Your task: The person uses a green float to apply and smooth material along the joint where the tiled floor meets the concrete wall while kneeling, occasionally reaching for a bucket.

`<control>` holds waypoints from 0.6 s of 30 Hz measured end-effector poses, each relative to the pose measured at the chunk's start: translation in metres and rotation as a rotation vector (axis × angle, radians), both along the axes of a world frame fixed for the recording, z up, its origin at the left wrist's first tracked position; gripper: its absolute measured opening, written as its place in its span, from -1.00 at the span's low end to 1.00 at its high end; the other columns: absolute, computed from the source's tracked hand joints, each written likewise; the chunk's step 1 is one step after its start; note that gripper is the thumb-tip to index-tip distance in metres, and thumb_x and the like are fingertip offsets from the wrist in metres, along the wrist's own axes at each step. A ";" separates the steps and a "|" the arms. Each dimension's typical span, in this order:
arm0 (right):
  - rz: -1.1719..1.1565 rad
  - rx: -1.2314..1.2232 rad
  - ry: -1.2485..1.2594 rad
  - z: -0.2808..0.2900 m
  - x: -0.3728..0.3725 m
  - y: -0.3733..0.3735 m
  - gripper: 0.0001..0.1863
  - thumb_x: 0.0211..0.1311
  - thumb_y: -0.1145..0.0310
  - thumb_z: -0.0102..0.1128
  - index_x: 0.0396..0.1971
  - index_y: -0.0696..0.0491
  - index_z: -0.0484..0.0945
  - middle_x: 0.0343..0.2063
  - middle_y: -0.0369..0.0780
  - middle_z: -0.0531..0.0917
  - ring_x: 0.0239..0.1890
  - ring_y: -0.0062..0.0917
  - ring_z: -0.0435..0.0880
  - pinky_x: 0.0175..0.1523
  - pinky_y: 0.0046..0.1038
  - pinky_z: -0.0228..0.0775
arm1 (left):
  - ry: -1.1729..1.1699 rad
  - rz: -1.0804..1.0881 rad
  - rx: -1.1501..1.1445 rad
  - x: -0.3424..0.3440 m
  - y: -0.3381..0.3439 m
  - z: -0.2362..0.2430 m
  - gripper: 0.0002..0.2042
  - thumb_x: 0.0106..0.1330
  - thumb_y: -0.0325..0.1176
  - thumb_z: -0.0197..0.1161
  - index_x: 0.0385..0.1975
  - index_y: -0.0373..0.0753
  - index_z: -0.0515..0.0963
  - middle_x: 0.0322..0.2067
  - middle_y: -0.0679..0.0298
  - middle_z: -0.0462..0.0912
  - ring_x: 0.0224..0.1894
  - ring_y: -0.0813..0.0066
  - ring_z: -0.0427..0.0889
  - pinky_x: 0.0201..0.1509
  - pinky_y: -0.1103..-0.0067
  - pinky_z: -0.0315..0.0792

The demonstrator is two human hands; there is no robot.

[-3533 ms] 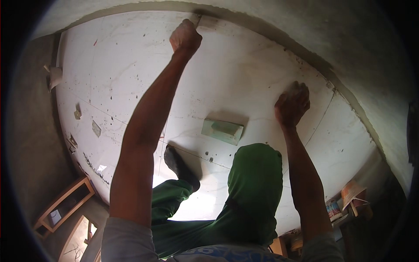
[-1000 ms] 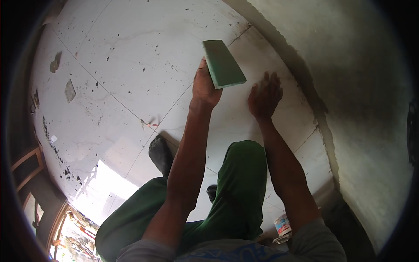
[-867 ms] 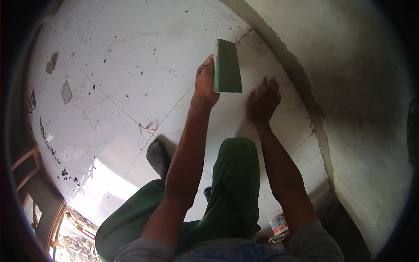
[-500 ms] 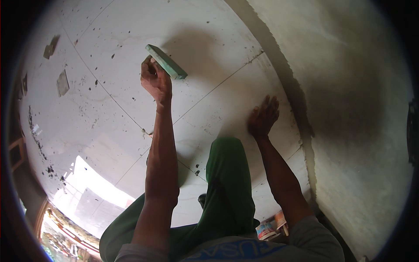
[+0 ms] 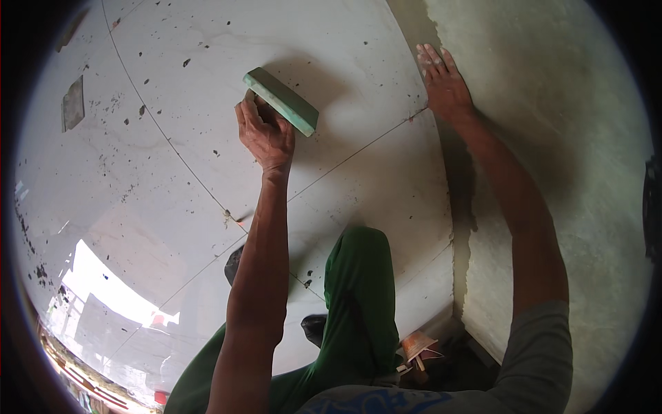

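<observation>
A green rectangular board (image 5: 283, 100) is held tilted over the pale tiled floor (image 5: 358, 83), left of the wall (image 5: 552, 103) and well apart from it. The person's left hand (image 5: 265, 138) grips it from the near side, fingers curled in behind it (any handle there is hidden), probably so the broad face stays unobstructed. The right hand (image 5: 445, 86) rests at the foot of the wall, fingers extended and slightly parted, nothing visible in its grasp; it seems placed there to prop the leaning body. A bent knee (image 5: 362, 276) stands left of the wall. An orange tapered container (image 5: 417, 343) sits near the wall's close end; a grey plate (image 5: 72, 103) lies far to the wall's left.
</observation>
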State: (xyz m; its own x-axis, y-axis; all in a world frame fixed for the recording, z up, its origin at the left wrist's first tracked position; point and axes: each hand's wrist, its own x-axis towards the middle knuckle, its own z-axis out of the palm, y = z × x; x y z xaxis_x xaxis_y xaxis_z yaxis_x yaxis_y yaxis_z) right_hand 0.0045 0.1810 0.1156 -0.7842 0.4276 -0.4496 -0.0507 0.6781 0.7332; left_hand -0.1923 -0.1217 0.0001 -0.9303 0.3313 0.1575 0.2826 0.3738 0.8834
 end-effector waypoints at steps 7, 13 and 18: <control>0.102 -0.017 -0.013 0.000 -0.034 0.023 -0.35 0.53 0.29 -0.11 0.54 0.24 0.33 0.68 -0.13 0.12 0.73 -0.34 -0.04 0.78 -0.10 -0.33 | 0.013 0.019 -0.024 -0.005 0.000 -0.005 -0.73 0.34 -0.49 0.19 0.03 -0.23 0.56 -0.30 0.17 0.58 -0.31 0.12 0.61 -0.19 0.25 0.53; -0.173 -0.225 0.058 -0.005 -0.025 -0.027 -0.45 0.47 0.25 0.02 0.33 0.24 0.55 0.42 0.04 0.54 0.55 -0.19 0.39 0.70 -0.04 -0.07 | 0.013 0.022 -0.040 -0.003 0.000 -0.002 -0.75 0.36 -0.49 0.19 0.02 -0.24 0.59 -0.33 0.17 0.58 -0.31 0.12 0.61 -0.20 0.26 0.53; -0.465 -0.562 0.875 -0.049 0.081 -0.144 -0.46 0.57 0.18 0.04 0.35 0.23 0.50 0.39 0.14 0.51 0.52 0.03 0.38 0.60 0.11 0.09 | -0.018 0.015 -0.080 -0.005 0.002 0.002 -0.79 0.47 -0.40 0.18 0.00 -0.25 0.65 -0.31 0.14 0.64 -0.31 0.15 0.66 -0.17 0.31 0.56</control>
State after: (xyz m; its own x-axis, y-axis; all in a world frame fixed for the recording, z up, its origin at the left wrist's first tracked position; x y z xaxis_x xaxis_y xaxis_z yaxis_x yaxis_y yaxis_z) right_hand 0.0854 0.0368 0.0664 -0.7413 0.6697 -0.0459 0.6709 0.7412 -0.0206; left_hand -0.1974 -0.1199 0.0019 -0.9377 0.3282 0.1137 0.2604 0.4477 0.8554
